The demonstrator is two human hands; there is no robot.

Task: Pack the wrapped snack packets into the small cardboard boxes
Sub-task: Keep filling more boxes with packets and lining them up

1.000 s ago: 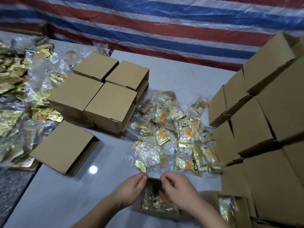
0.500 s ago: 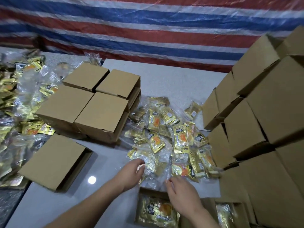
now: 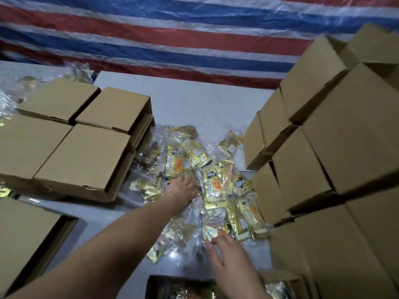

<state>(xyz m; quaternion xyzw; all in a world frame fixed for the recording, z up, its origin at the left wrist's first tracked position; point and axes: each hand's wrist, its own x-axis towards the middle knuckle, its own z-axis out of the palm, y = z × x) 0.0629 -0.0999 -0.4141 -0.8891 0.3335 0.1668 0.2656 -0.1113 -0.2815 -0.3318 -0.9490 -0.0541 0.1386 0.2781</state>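
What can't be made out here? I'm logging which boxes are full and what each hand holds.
- Open box, head view: cut by the bottom edge and dark; fill unclear.
- Second open box: right hand and bottom edge hide most.
- Left hand: fingertips sink among the packet pile; grip unclear.
- Closed boxes: contents unseen.

- The tabletop (image 3: 194,104) is pale grey and smooth, with bare surface showing at 12 o'clock.
- A heap of gold snack packets (image 3: 200,180) in clear wrap lies at its centre.
- Closed cardboard boxes (image 3: 86,152) sit in a block at 9 to 10 o'clock, touching one another.
- One more box (image 3: 23,240) sits at 8 o'clock, apart from that block.
- A tall stack of boxes (image 3: 323,160) fills 1 to 5 o'clock.
- An open box (image 3: 181,288) holding packets stands at 6 o'clock.
- More loose packets (image 3: 6,108) lie at the far left edge, 10 o'clock.
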